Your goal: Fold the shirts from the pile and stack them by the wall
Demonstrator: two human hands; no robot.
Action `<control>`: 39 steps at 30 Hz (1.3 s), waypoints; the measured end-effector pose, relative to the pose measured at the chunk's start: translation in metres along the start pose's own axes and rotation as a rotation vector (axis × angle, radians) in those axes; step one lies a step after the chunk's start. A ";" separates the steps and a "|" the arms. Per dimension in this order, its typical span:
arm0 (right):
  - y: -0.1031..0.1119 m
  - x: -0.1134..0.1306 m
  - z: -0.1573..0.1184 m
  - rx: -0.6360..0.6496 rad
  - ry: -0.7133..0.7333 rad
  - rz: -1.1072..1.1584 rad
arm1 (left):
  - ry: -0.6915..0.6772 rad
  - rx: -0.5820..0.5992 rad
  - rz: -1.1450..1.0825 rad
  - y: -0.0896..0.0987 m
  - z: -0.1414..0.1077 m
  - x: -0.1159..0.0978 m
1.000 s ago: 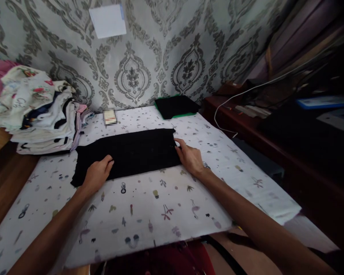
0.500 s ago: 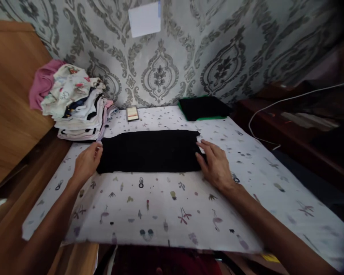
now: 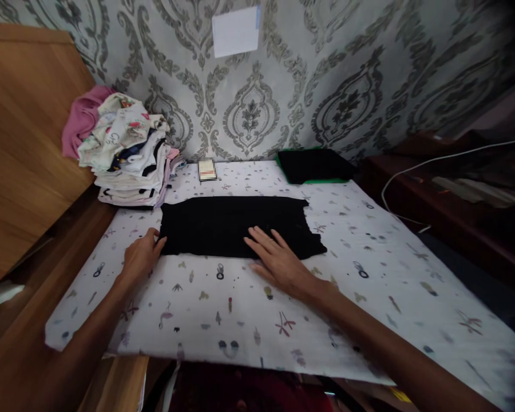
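A folded black garment (image 3: 214, 223) lies flat as a long strip across the patterned white cloth (image 3: 206, 337). Its exact kind does not show. My left hand (image 3: 142, 254) is at the strip's near left corner, thumb and fingers closed on the edge. Flat on the near side of the garment, right of its middle, rests my right hand (image 3: 278, 260) with fingers stretched out, holding nothing. The garment's right end is uneven, with one corner sticking out toward me.
At the back left stands a stack of folded clothes (image 3: 131, 177) beside a wooden panel (image 3: 26, 126). A small card-like item (image 3: 206, 170) lies near the wall. Black folded cloth (image 3: 315, 165) with green under it sits back right. A white cable (image 3: 412, 169) hangs at the right.
My right hand has moved left from the garment's right end onto its near side and flattened. My left hand has slid nearer to me along the left edge. The view has shifted slightly.
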State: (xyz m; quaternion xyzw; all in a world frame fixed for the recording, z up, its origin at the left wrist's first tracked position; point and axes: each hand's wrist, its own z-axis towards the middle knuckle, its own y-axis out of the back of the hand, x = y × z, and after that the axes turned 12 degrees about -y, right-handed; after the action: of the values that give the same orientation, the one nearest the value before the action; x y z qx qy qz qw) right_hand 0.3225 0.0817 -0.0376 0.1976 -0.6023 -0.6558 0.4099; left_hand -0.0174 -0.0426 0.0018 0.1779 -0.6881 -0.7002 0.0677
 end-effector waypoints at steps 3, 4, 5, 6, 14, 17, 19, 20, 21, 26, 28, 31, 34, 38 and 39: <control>-0.005 0.028 0.014 0.088 0.119 0.034 | -0.024 -0.055 -0.014 -0.002 0.003 0.003; -0.007 0.034 0.017 0.121 0.142 0.045 | -0.029 -0.081 -0.042 -0.001 0.005 0.007; -0.009 0.038 0.019 0.148 0.155 0.055 | -0.031 -0.107 -0.080 0.000 0.008 0.012; -0.011 0.040 0.019 0.165 0.161 0.064 | -0.027 -0.129 -0.124 0.001 0.010 0.019; -0.011 0.060 0.031 0.096 0.141 0.075 | -0.053 -0.085 -0.384 -0.001 0.028 0.060; -0.015 0.100 0.058 0.084 0.195 0.063 | -0.057 -0.083 -0.300 -0.001 0.046 0.063; -0.023 0.131 0.078 0.080 0.238 0.048 | -0.040 -0.070 -0.201 0.001 0.065 0.062; -0.027 0.146 0.088 0.073 0.248 0.044 | -0.027 -0.063 -0.159 0.002 0.075 0.060; -0.032 0.160 0.097 0.069 0.250 0.040 | -0.013 -0.057 -0.127 0.002 0.086 0.058; -0.048 0.199 0.125 0.113 0.195 -0.006 | 0.066 -0.080 -0.059 -0.004 0.127 0.042; -0.048 0.201 0.130 0.138 0.185 -0.008 | 0.098 -0.096 -0.054 -0.008 0.132 0.038; -0.045 0.200 0.134 0.167 0.134 0.026 | 0.108 -0.116 -0.082 -0.012 0.133 0.037; -0.041 0.200 0.137 0.196 0.020 0.107 | 0.093 -0.122 -0.143 -0.012 0.130 0.038; -0.033 0.201 0.145 0.283 -0.136 0.197 | 0.071 -0.126 -0.217 -0.009 0.128 0.036; -0.031 0.201 0.147 0.310 -0.139 0.202 | 0.068 -0.132 -0.228 -0.007 0.128 0.035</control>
State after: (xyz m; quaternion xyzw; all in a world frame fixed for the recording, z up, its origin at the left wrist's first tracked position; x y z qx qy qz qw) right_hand 0.0854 0.0164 0.0090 0.1511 -0.7397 -0.5228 0.3959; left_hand -0.0924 0.0662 -0.0119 0.2741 -0.6129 -0.7408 0.0226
